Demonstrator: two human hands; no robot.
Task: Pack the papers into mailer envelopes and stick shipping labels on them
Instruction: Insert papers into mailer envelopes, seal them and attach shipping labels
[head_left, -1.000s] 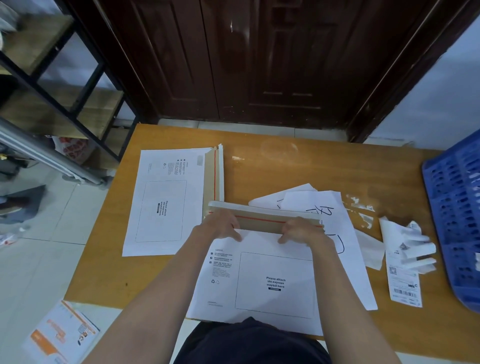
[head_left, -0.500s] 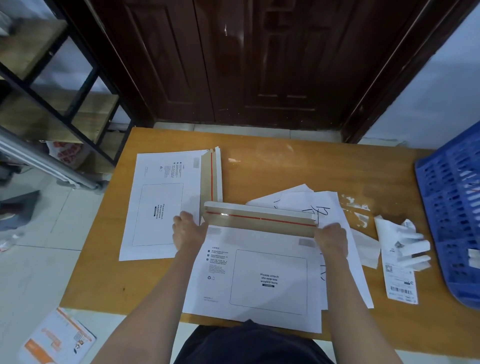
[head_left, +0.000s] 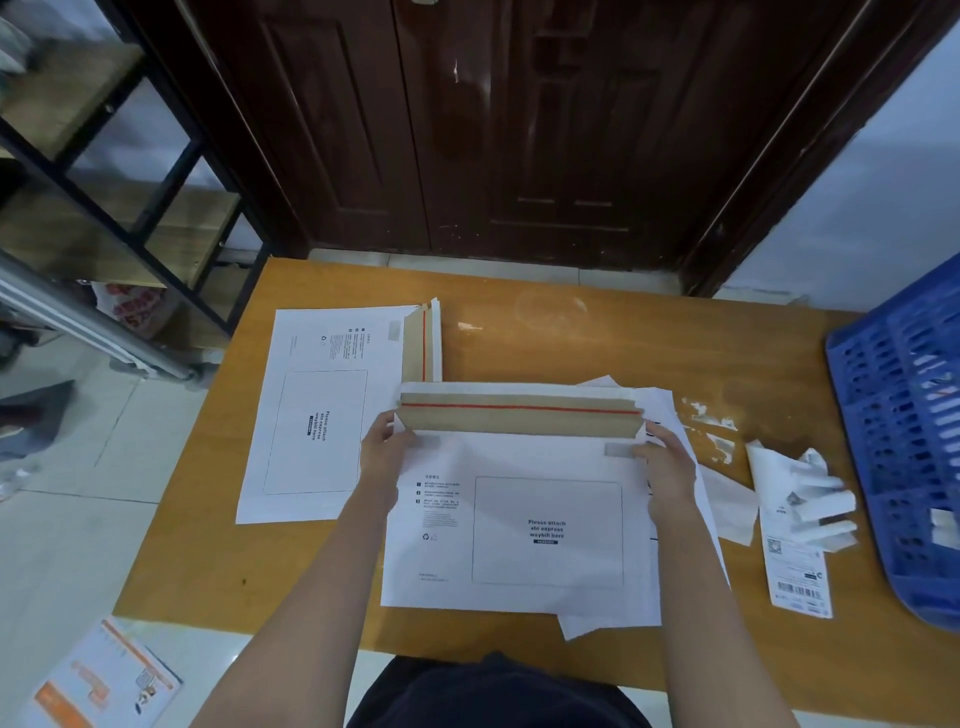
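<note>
at the near edge of the desk (head_left: 519, 343), a white mailer envelope (head_left: 519, 519) lies flat, printed waybill box facing up, resting on loose papers (head_left: 691, 467) that stick out at its right and bottom. its brown flap (head_left: 519, 418), marked with a red strip, stands folded along the far edge. left hand (head_left: 384, 452) holds the flap's left end, grip closed on it with thumb and fingers; right hand (head_left: 667, 462) pinches the right end the same way. to the right, a shipping label (head_left: 797, 577) and torn backing scraps (head_left: 821, 493) lie on the wood, near a blue basket (head_left: 904, 415). farther left, a second envelope (head_left: 332, 410) lies flat, flap open. beyond the desk stands a dark wooden door (head_left: 493, 130).
</note>
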